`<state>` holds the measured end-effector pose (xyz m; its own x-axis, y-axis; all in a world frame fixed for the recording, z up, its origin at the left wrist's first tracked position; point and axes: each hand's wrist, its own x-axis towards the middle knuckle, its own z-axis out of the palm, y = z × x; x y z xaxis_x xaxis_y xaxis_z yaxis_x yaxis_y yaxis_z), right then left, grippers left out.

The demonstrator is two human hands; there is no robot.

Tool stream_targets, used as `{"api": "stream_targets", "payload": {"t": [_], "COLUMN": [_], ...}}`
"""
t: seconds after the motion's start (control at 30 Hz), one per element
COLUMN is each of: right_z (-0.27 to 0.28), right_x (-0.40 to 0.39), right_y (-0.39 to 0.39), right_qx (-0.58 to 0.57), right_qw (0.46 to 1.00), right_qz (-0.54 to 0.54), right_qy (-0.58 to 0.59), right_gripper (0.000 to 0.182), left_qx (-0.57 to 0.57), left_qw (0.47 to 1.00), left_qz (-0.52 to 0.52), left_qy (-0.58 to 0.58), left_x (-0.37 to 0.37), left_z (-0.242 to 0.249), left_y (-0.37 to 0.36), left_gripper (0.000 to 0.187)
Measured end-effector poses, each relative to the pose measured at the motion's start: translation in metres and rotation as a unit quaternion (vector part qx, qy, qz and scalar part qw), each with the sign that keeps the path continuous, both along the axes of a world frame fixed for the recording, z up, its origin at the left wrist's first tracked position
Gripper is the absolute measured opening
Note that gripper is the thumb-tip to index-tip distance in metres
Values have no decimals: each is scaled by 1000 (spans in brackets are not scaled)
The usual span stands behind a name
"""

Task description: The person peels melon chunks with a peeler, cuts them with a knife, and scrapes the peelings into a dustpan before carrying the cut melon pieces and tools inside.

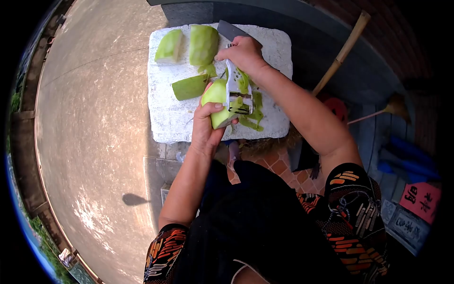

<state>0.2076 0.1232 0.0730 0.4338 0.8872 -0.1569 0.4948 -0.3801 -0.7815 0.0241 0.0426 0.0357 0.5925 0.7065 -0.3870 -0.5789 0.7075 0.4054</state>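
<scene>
My left hand (207, 122) is closed around a pale green piece of gourd (212, 97) above a white slab (172, 118). My right hand (247, 53) grips the handle of a white peeler (232, 81) with holes in its body. The peeler's wide blade end lies against the gourd's right side, with green peel clinging to it. Beneath and to the right are strips of peel (257, 111). An unpeeled green piece (189, 87) rests left of the gourd in my hand. Behind my right hand lies a knife (231, 31); its handle is hidden.
Two peeled gourd pieces, one left (169, 46) and one right (203, 45), sit at the slab's far left. A bamboo pole (343, 52) leans at the right. Concrete ground (99, 104) extends left. A pink sign (420, 201) stands at lower right.
</scene>
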Motion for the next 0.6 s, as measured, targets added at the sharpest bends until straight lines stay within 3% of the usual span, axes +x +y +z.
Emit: {"api": "stream_targets", "payload": {"t": [0.27,0.43,0.6], "right_z": [-3,-19,-23], "right_x": [-3,2,31], "right_y": [2,20,43], "right_qx": [-8,-33,12], "right_qw": [996,996,989], "right_qz": [48,58,-1], "right_qy": [-78,-58,-149], "right_gripper": [37,36,37], "left_qx": [8,6,17], "left_qw": [999,999,994], "left_qz": [18,-38,-91], "left_qy": [50,0,-58], "left_x": [0,-5,-9], "left_z": [10,24,30], "left_y": [-7,-14,-28], "left_gripper": [78,81,85]}}
